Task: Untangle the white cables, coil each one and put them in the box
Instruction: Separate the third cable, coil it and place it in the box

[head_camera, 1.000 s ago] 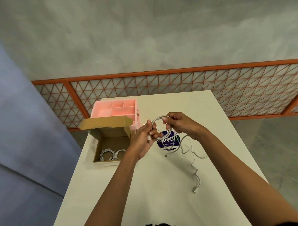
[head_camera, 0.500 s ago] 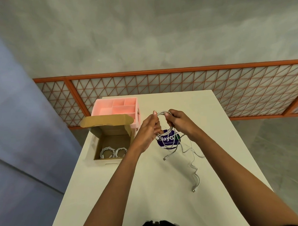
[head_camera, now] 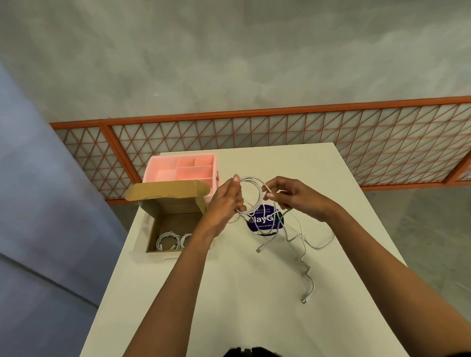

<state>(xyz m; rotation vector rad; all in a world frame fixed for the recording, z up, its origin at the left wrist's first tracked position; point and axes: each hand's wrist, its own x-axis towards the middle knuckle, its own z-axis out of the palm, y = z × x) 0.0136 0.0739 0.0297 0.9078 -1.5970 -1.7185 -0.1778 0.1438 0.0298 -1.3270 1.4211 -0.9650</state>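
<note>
A white cable loop (head_camera: 252, 187) hangs in the air between both hands above the white table (head_camera: 234, 299). My left hand (head_camera: 226, 200) pinches its left side. My right hand (head_camera: 292, 196) grips its right side at the fingertips. Below them loose white cable (head_camera: 304, 256) trails across the table toward me, ending in a plug (head_camera: 305, 300); another plug (head_camera: 259, 249) lies nearer the middle. The open cardboard box (head_camera: 173, 208) sits left of my hands, with two coiled white cables (head_camera: 169, 240) inside.
A pink compartment organizer (head_camera: 182, 168) stands behind the box at the table's far left. A round dark blue sticker (head_camera: 263, 220) lies under the cables. An orange lattice railing (head_camera: 281, 138) runs beyond the far edge.
My hands have drawn slightly apart, widening the cable loop held between them. The loose cable on the table has shifted only a little.
</note>
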